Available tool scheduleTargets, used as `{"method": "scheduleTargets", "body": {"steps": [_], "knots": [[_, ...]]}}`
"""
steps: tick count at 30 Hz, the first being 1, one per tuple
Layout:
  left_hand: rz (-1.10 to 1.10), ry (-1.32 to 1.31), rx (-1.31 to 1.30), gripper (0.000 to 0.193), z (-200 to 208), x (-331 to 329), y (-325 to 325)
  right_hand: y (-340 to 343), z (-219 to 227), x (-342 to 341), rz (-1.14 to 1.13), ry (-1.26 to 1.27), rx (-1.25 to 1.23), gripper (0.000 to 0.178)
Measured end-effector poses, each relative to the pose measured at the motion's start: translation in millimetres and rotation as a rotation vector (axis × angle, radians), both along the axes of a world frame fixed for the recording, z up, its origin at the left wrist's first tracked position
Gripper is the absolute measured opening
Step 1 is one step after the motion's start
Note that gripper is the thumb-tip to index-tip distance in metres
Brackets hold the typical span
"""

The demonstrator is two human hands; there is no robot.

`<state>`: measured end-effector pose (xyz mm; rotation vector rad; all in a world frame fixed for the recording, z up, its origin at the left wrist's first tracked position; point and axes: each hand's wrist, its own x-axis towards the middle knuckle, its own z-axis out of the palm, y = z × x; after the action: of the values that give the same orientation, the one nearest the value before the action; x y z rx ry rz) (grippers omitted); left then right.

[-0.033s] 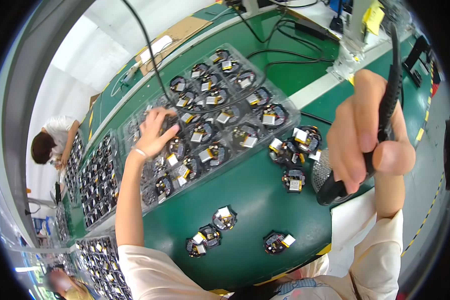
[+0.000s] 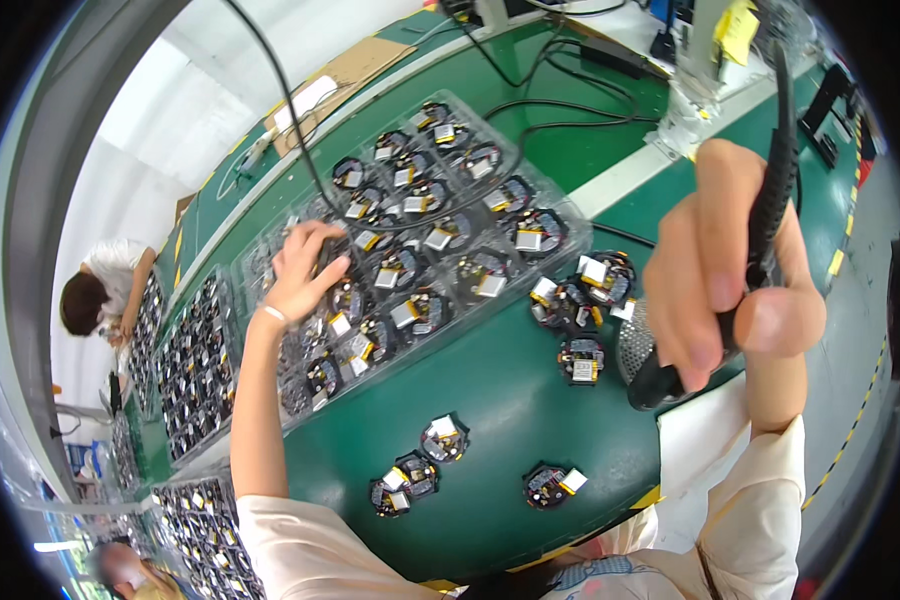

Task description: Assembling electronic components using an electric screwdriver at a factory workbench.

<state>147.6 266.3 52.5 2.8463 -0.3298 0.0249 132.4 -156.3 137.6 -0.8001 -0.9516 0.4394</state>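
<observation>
My left hand (image 2: 305, 270) lies over the left part of a clear plastic tray (image 2: 450, 335). Its fingers are spread and bent, with thumb and forefinger apart around a dark spot in the tray; whether they touch a board there is hidden. The tray holds several round black circuit boards (image 2: 422, 310), many with a small silver battery pouch. Raised at the right, my right hand (image 2: 735, 270) is closed around a black corded hand tool (image 2: 770, 220) with a ribbed cable sleeve. Behind its lower end shows a perforated metal piece (image 2: 634, 338), partly covered.
Loose round boards lie by the tray's right corner (image 2: 582, 360) and near the front edge (image 2: 550, 485). Black cables (image 2: 570, 125) cross the green table. More filled trays (image 2: 198, 360) stand at the left, where another person (image 2: 115, 285) sits. White paper (image 2: 705, 440) lies below my right hand.
The whole view has shifted slightly, so the tray and boards sit a little further left. Both hands keep nearly the same pose.
</observation>
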Motion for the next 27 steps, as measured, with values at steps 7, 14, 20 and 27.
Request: {"method": "scheduleTargets", "body": {"steps": [7,14,20,27], "knots": [[0.036,0.063,0.098,0.051,-2,-19,6,0,-1,4,0.240,0.012,0.150,0.026],[0.091,-0.244,-0.182,0.043,-2,-35,-37,-2,-1,20,0.549,-0.141,0.108,0.030],[-0.420,-0.462,-0.026,0.027,59,-59,-169,-4,4,19,0.559,-0.159,0.096,0.031],[-0.504,-0.386,0.042,0.018,-12,-54,-231,-6,1,18,0.514,-0.147,0.078,0.032]]}}
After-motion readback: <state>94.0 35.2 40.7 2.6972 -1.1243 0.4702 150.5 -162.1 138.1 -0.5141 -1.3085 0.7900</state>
